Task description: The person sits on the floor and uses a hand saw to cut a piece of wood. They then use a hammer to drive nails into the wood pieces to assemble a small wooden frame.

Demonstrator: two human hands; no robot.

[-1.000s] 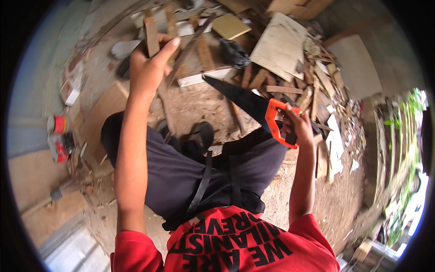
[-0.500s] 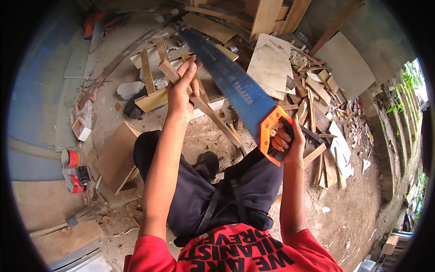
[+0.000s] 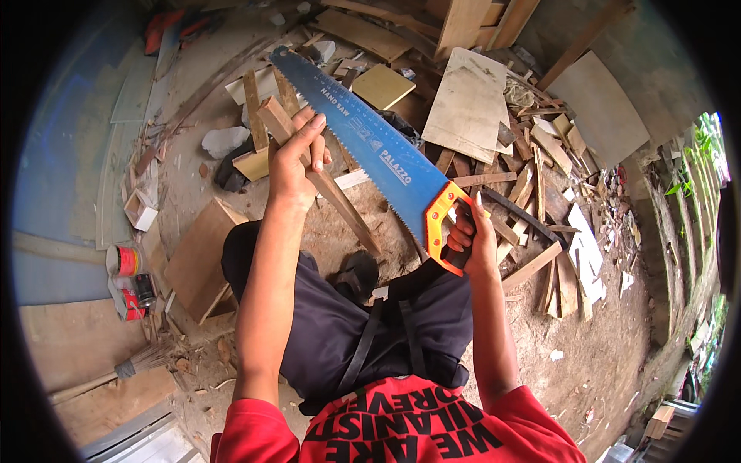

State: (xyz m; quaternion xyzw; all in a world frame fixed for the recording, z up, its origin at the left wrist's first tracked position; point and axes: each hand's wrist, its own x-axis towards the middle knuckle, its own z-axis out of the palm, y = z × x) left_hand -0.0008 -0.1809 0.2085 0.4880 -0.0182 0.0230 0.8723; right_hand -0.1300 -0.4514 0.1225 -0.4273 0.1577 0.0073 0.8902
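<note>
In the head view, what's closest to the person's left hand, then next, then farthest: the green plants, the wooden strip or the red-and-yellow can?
From the left hand, nearest first:
1. Wooden strip: in its grip.
2. Red-and-yellow can: over on the left.
3. Green plants: at the far right.

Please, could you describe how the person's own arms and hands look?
The person wears short red sleeves. Both forearms are bare. The left grip and right grip are ungloved human hands; no wristband or watch shows.
</note>
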